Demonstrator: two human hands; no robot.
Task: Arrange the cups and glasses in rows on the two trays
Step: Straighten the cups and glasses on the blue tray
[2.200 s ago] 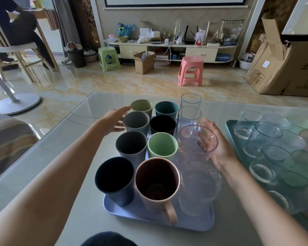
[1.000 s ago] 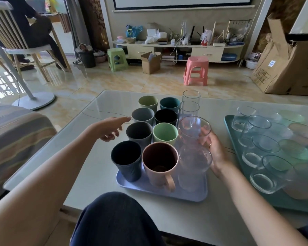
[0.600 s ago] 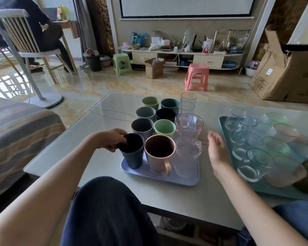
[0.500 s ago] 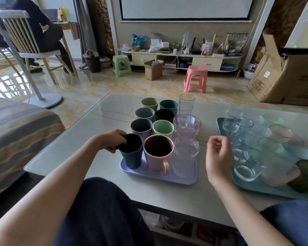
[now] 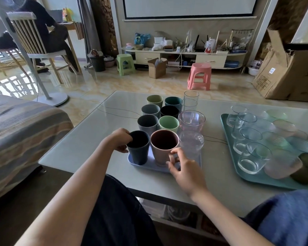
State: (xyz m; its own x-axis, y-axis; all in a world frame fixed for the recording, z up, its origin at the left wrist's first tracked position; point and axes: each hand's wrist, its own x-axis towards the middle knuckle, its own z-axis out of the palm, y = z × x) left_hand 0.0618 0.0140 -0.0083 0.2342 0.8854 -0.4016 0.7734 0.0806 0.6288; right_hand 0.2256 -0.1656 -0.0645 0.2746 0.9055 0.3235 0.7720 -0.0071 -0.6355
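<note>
A person is sitting at a low surface [image 5: 89, 139] with a shiny glass top. Two trays are lying on it.

The blue tray [image 5: 149, 165] is sitting in the middle, close to the person. Cups are standing on it in neat rows, all the right way up. The dark blue cup [image 5: 138, 147] is standing at the near left corner. The pink mug [image 5: 163, 147] is standing just beside it, on its right. Behind them, a grey cup [image 5: 147, 123] and a light green cup [image 5: 168, 123] are standing side by side. More cups are standing in twos behind those. Down the right side of the tray, clear glasses [image 5: 191, 132] are standing in a line.

The left hand [image 5: 120, 140] is gripping the dark blue cup. Its fingers are curling round the left side of the cup, near the rim.

The right hand [image 5: 185, 172] is reaching to the pink mug from the near side. Its thumb and fingers are bending and pinching at the mug's handle. The handle is mostly hiding behind the fingers.

The green tray [image 5: 249, 176] is lying on the right side of the surface, apart from the blue tray. Clear glass mugs [image 5: 245, 137] are standing on it in a row. Some soft-coloured cups are standing beside them, but they are looking blurry.

A pink stool [image 5: 199, 75] is standing on the floor behind the surface.
</note>
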